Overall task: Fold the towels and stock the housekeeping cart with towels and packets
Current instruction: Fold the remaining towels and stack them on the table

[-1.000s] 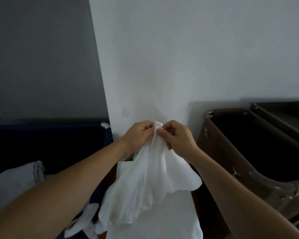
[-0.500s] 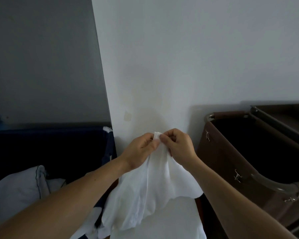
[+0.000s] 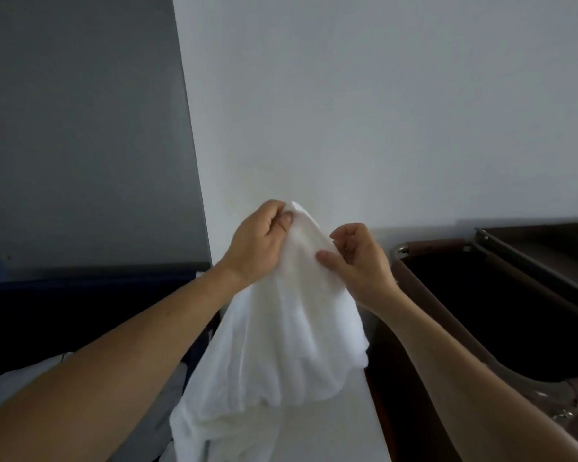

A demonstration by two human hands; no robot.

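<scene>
Early in the task, by my read: one towel is in the air and unfolded; no folded stack shows anywhere, no packets in view; folding, stocking and packets all look left to do.

My left hand pinches the towel's top corner, thumb against curled fingers; the corner pokes out as a small peak at 12 o'clock of the cloth. My right hand is just beside it at 3 o'clock; its fingers are curled, thumb nipping the upper edge a little way down from the corner. Both hands are closed on cloth, nothing else held.

The towel hangs from the two pinches at mid-frame, fanning wider toward 6 o'clock; white, soft, thick-looking terry, long vertical drapes, bottom hem bunched and rumpled; limp, no crease lines.

Under it at 6 o'clock is a flat white surface, smooth and matte; I can't tell whether the hem touches it.

At 3 o'clock is a brown bin, fabric-looking walls, rounded metal rail, dark inside; likely part of the cart. At 9 o'clock is a dark blue hamper; at 8 o'clock pale crumpled linen, probably more to fold. Plain wall behind.
</scene>
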